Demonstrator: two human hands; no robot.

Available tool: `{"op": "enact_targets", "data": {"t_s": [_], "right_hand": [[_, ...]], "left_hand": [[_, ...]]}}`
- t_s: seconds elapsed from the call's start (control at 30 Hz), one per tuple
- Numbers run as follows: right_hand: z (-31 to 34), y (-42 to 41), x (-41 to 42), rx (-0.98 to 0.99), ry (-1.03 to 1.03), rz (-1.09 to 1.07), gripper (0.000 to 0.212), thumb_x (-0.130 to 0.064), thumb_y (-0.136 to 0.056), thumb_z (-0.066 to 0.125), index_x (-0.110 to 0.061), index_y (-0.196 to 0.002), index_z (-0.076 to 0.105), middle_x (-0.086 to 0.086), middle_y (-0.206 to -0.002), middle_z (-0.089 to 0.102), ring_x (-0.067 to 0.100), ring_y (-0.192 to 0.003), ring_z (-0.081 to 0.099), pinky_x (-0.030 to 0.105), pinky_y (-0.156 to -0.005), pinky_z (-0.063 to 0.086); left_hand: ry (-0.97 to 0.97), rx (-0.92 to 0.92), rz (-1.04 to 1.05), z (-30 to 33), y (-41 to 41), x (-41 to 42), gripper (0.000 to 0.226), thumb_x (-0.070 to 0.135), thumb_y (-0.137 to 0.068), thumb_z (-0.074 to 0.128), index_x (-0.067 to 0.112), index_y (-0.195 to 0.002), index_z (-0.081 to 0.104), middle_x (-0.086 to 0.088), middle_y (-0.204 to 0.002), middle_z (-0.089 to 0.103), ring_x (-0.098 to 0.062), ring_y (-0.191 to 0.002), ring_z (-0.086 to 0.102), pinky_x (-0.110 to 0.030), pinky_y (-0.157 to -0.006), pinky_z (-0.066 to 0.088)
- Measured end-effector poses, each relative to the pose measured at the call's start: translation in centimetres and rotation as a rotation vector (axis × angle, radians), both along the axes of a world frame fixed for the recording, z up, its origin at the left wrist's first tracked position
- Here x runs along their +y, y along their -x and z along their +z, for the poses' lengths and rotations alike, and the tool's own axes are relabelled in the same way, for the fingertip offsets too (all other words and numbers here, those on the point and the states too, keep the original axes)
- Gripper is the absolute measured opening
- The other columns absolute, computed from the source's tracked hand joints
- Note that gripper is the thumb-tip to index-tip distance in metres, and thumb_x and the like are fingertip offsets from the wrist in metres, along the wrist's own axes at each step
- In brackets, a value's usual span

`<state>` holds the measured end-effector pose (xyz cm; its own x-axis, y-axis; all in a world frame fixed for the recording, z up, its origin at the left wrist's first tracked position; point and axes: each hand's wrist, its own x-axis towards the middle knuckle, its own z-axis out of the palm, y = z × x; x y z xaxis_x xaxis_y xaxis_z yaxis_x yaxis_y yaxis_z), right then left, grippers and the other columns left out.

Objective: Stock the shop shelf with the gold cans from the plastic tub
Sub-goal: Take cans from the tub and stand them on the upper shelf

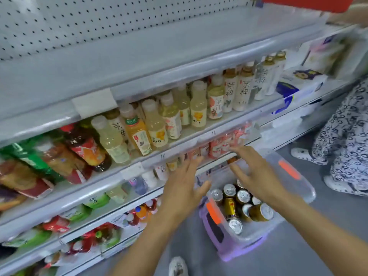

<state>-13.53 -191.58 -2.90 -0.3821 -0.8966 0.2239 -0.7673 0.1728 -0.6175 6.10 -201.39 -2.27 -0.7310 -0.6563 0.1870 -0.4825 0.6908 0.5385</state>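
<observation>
- The gold cans (240,206) sit in the plastic tub (298,186), silver tops showing; most stand upright, one lies tipped on its side toward the tub's right edge.
- The tub is clear with orange tape patches on its rim, and it rests on a purple stool (225,244) on the floor just in front of the shelving.
- Over the tub, the right hand (256,174) hovers with fingers spread and straight, holding nothing; it covers the far cans, so their count is hidden.
- Just left of the tub, the left hand (183,184) is also spread flat and empty, fingertips toward the shelf edge.
- Both hands are smeared by motion blur; whether either touches anything cannot be told.
- Up and left of the tub, the top shelf (139,56) is a bare grey board under a white pegboard back (79,20).
- Below it, a row of drink bottles (155,120), pale yellow and tea-labelled, leaning with the wide lens.
- Lower tiers beside the tub hold small bottles and pink packs, too blurred to read.
- Right of the tub, another person in patterned trousers (346,144) and white shoes, cut off by the frame.
- Grey floor (328,226) around the stool; a shoe tip at the bottom edge, cropped.
</observation>
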Motion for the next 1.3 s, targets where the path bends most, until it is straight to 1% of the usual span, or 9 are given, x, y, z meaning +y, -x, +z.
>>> {"op": "enact_targets", "data": {"t_s": [0.13, 0.3, 0.37, 0.47, 0.6, 0.73, 0.93, 1.13, 1.3], "right_hand": [[-7.6, 3.8, 2.8, -0.074, -0.225, -0.127, 0.041, -0.024, -0.089, 0.060, -0.027, -0.129, 0.049, -0.006, -0.129, 0.052, 0.017, -0.119, 0.049, 0.037, -0.096, 0.043], [-15.2, 6.9, 5.2, -0.136, -0.525, -0.267, 0.050, -0.019, -0.080, 0.066, -0.015, -0.128, 0.053, 0.009, -0.128, 0.052, 0.031, -0.118, 0.049, 0.040, -0.092, 0.043], [-17.7, 7.9, 5.9, -0.133, -0.651, -0.286, 0.056, -0.028, -0.078, 0.068, -0.014, -0.130, 0.051, 0.010, -0.130, 0.051, 0.031, -0.119, 0.047, 0.041, -0.092, 0.043], [-21.1, 9.3, 7.1, -0.027, -0.874, -0.283, 0.077, -0.051, -0.078, 0.064, -0.022, -0.143, 0.036, 0.007, -0.142, 0.041, 0.029, -0.125, 0.044, 0.037, -0.099, 0.041], [-23.4, 10.2, 7.0, 0.041, -1.053, -0.246, 0.089, -0.045, -0.081, 0.065, -0.026, -0.151, 0.013, 0.006, -0.147, 0.033, 0.028, -0.121, 0.050, 0.032, -0.091, 0.042], [-24.8, 10.0, 6.3, 0.094, -1.073, -0.215, 0.083, -0.032, -0.085, 0.064, -0.024, -0.149, 0.012, 0.004, -0.142, 0.040, 0.026, -0.116, 0.053, 0.030, -0.072, 0.036], [-25.6, 9.7, 5.8, 0.022, -1.035, -0.253, 0.085, -0.037, -0.081, 0.071, -0.017, -0.145, 0.018, 0.004, -0.137, 0.042, 0.026, -0.119, 0.049, 0.034, -0.077, 0.045], [-24.8, 9.6, 5.9, -0.001, -0.908, -0.263, 0.073, -0.038, -0.081, 0.068, -0.018, -0.139, 0.028, 0.003, -0.128, 0.047, 0.026, -0.115, 0.048, 0.032, -0.076, 0.040], [-21.6, 9.1, 6.8, -0.060, -0.736, -0.300, 0.068, -0.040, -0.075, 0.073, -0.017, -0.129, 0.039, 0.002, -0.121, 0.052, 0.024, -0.107, 0.051, 0.032, -0.079, 0.044]], "left_hand": [[-0.241, -0.132, -0.070, -6.3, 4.7, 0.2, 0.058, 0.042, -0.090, 0.057, 0.029, -0.143, 0.038, 0.007, -0.139, 0.048, -0.014, -0.125, 0.046, -0.032, -0.098, 0.042], [-0.389, -0.328, -0.153, -15.2, 10.8, -0.5, 0.060, 0.038, -0.091, 0.059, 0.026, -0.145, 0.035, 0.002, -0.146, 0.042, -0.018, -0.134, 0.039, -0.034, -0.105, 0.036], [-0.437, -0.400, -0.179, -18.8, 13.1, -0.9, 0.063, 0.035, -0.090, 0.060, 0.024, -0.147, 0.034, -0.001, -0.148, 0.039, -0.019, -0.136, 0.036, -0.033, -0.107, 0.034], [-0.423, -0.504, -0.211, -23.9, 15.8, -1.7, 0.070, 0.035, -0.090, 0.060, 0.020, -0.150, 0.028, -0.005, -0.153, 0.031, -0.022, -0.139, 0.031, -0.037, -0.110, 0.032], [-0.345, -0.602, -0.243, -28.8, 18.7, -2.6, 0.077, 0.032, -0.089, 0.062, 0.020, -0.152, 0.019, -0.005, -0.156, 0.022, -0.024, -0.142, 0.026, -0.042, -0.109, 0.035], [-0.283, -0.736, -0.274, -32.0, 20.6, -2.9, 0.083, 0.030, -0.089, 0.064, 0.022, -0.154, 0.012, -0.005, -0.160, 0.014, -0.025, -0.144, 0.021, -0.043, -0.111, 0.034], [-0.126, -0.883, -0.358, -34.1, 22.1, -2.9, 0.084, 0.030, -0.088, 0.068, 0.019, -0.153, 0.015, -0.011, -0.153, 0.027, -0.031, -0.130, 0.043, -0.041, -0.098, 0.045], [0.003, -0.848, -0.384, -33.2, 22.4, -3.3, 0.071, 0.021, -0.087, 0.069, 0.019, -0.146, 0.031, -0.011, -0.134, 0.046, -0.031, -0.109, 0.058, -0.041, -0.083, 0.053], [-0.121, -0.656, -0.327, -27.3, 20.5, -3.5, 0.060, 0.022, -0.084, 0.067, 0.021, -0.138, 0.040, -0.007, -0.129, 0.047, -0.028, -0.109, 0.057, -0.039, -0.082, 0.050]]}}
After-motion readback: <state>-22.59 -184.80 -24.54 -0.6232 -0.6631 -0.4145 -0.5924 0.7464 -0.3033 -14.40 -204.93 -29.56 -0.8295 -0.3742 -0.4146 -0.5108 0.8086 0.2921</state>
